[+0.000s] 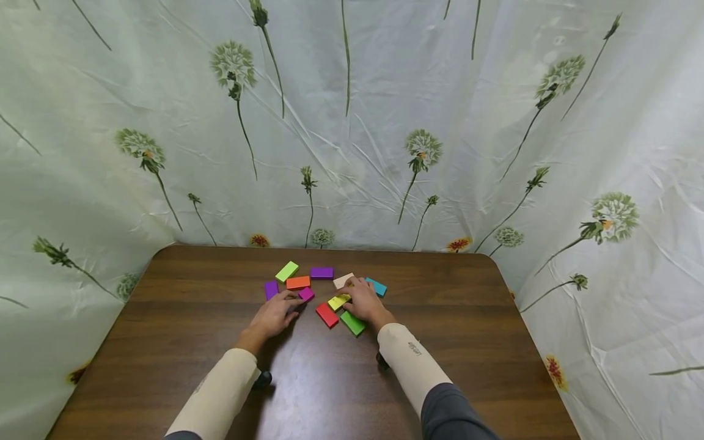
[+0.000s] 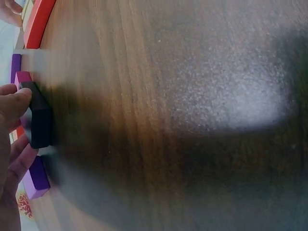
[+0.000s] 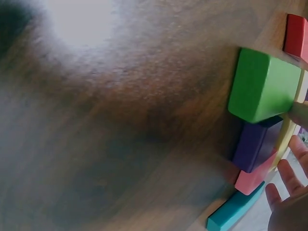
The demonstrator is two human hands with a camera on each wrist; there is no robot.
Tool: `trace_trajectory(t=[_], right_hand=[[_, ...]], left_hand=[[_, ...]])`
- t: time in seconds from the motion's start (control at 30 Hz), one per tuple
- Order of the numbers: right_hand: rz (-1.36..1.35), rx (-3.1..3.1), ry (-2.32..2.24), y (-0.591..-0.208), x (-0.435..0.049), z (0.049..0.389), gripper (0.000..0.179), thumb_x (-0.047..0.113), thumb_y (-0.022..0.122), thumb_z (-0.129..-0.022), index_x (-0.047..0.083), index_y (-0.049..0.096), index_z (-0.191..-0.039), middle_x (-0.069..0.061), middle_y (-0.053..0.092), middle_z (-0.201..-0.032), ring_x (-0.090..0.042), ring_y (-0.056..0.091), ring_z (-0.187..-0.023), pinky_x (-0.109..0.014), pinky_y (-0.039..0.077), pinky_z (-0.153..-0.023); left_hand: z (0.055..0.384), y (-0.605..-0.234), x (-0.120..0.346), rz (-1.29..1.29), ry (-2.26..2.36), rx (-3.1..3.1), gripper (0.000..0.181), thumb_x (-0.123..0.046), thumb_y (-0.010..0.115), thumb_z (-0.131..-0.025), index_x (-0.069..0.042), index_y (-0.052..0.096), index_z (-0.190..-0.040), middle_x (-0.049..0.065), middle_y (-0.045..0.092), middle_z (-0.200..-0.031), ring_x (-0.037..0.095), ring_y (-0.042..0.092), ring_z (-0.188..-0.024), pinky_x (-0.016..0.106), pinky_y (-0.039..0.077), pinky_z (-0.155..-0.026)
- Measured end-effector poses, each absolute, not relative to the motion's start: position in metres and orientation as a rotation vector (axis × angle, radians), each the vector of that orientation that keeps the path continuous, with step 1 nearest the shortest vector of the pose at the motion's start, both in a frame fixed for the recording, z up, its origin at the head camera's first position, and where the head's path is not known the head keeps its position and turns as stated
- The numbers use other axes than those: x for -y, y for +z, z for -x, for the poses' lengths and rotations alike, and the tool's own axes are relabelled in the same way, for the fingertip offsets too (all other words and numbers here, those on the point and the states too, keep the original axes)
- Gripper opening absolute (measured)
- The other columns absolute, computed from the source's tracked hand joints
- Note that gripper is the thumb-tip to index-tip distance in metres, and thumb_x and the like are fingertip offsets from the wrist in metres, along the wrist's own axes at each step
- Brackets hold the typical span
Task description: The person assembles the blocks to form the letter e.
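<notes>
Near the middle of the brown table [image 1: 220,324], the left hand [image 1: 273,316] pinches a dark block [image 2: 41,122] between thumb and fingers. A magenta block [image 1: 306,294] and a purple block [image 1: 271,289] lie close by it. The right hand [image 1: 364,300] reaches over a yellow block [image 1: 335,302], its fingers fairly straight and spread; thumb and index finger are at the block. Next to that hand are a green block [image 1: 352,324], a beige block [image 1: 343,281] and a blue block [image 1: 377,287]. A dark purple block [image 3: 257,144] and a pink block [image 3: 255,175] show in the right wrist view.
A red block [image 1: 327,315] lies between the hands. Farther back are an orange block [image 1: 298,282], a lime block [image 1: 287,271] and another purple block [image 1: 321,273]. Behind the table's far edge hangs a pale flowered curtain [image 1: 374,201].
</notes>
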State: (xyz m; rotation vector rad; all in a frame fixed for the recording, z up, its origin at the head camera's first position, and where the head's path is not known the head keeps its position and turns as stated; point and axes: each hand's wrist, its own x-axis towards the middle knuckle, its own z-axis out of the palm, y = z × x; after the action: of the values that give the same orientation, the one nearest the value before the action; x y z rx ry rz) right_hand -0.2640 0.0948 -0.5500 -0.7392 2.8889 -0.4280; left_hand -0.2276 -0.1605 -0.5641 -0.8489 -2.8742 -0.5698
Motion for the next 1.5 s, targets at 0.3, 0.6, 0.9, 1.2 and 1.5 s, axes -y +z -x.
trace_trajectory(t=[0.3,0.6,0.9,1.2,1.5], right_hand=[[0.658,-2.873,-0.339,-0.5464,-0.0898,0.2666,0.029,0.018,0.071,-0.087,0.026,0.07,-0.115,-0.002,0.053,-0.122,-0.024,0.046,-0.116,-0.046,0.036,-0.098],[0.654,-2.881,-0.277,-0.5457,-0.0871,0.2685,0.03,0.018,0.072,-0.087,0.028,0.07,-0.114,-0.001,0.053,-0.122,-0.023,0.046,-0.114,-0.045,0.037,-0.097],[0.671,-2.9,-0.277,-0.5479,-0.0872,0.2694,0.03,0.018,0.073,-0.086,0.027,0.07,-0.115,-0.001,0.053,-0.12,-0.023,0.046,-0.112,-0.043,0.038,-0.095],[0.684,-2.899,-0.27,-0.5457,-0.0872,0.2696,0.031,0.016,0.073,-0.085,0.026,0.071,-0.115,-0.001,0.053,-0.119,-0.023,0.046,-0.113,-0.044,0.035,-0.1],[0.733,-2.9,-0.273,-0.5453,-0.087,0.2713,0.032,0.015,0.075,-0.083,0.025,0.072,-0.113,0.0,0.058,-0.114,-0.022,0.048,-0.11,-0.042,0.036,-0.099]], left_hand=[[0.2264,-0.562,0.1577,0.834,-0.591,2.882,0.032,-0.002,0.072,-0.081,-0.005,0.07,-0.113,0.015,0.06,-0.113,0.034,0.06,-0.103,0.046,0.049,-0.086],[0.2289,-0.5622,0.1582,0.832,-0.573,2.9,0.031,-0.001,0.072,-0.081,-0.005,0.07,-0.112,0.014,0.06,-0.114,0.033,0.06,-0.104,0.045,0.049,-0.087],[0.2297,-0.5603,0.1571,0.843,-0.549,2.924,0.032,-0.002,0.071,-0.082,-0.004,0.069,-0.114,0.015,0.059,-0.121,0.035,0.059,-0.106,0.048,0.047,-0.09],[0.2314,-0.5587,0.1555,0.799,-0.579,2.956,0.032,-0.001,0.072,-0.081,-0.005,0.068,-0.113,0.015,0.059,-0.121,0.036,0.059,-0.106,0.048,0.047,-0.091],[0.2305,-0.559,0.1536,0.756,-0.592,2.97,0.034,0.001,0.072,-0.08,-0.005,0.069,-0.113,0.014,0.059,-0.119,0.036,0.059,-0.104,0.048,0.047,-0.091]])
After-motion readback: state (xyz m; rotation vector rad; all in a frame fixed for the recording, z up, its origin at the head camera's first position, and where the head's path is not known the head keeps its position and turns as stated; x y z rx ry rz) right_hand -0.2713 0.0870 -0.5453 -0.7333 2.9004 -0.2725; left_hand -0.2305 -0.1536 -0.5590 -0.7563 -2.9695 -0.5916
